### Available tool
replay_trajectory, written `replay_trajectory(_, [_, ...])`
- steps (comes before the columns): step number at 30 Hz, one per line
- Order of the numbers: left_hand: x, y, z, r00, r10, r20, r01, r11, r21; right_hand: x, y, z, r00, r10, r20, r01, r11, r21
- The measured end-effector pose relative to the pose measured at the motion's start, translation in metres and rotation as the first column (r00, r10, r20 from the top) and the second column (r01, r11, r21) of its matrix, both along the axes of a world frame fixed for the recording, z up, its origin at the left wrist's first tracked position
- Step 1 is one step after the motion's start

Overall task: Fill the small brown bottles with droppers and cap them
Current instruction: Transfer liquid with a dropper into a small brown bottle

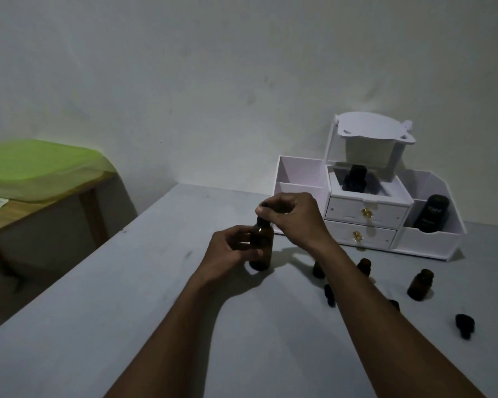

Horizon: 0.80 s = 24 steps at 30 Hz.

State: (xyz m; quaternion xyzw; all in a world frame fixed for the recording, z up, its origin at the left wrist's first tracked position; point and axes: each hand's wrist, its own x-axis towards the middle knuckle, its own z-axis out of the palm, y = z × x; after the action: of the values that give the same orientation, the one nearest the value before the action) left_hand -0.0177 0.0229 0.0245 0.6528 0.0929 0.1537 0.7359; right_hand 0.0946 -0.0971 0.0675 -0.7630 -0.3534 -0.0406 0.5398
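The right hand's (292, 218) fingertips pinch a dark dropper top (261, 215) at the neck of a large brown bottle (261, 245). The left hand (233, 248) wraps around this bottle's body, holding it upright on the grey table (127, 297); its contents cannot be made out. Both forearms reach in from the lower edge, the right one crossing above several small brown bottles. One small bottle (420, 284) stands uncapped at right, another (364, 265) just behind the right forearm. A loose black dropper cap (465, 326) lies near the right edge. Behind, a white organizer (368, 214) holds a dark bottle (355, 178) in its middle compartment and a black bottle (431, 214) in its right one.
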Motion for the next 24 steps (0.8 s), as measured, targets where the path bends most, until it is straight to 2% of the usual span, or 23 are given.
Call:
replay_trajectory(10, [0.006, 0.003, -0.006, 1.0, -0.002, 0.011, 0.002, 0.998, 0.069, 0.0, 0.005, -0.003, 0.999, -0.031, 0.034, 0.03, 0.999, 0.027])
replay_trajectory(24, [0.01, 0.008, -0.015, 1.0, 0.014, -0.013, -0.013, 0.997, 0.07, 0.003, 0.007, -0.002, 0.998, -0.036, 0.056, 0.035, 0.999, 0.023])
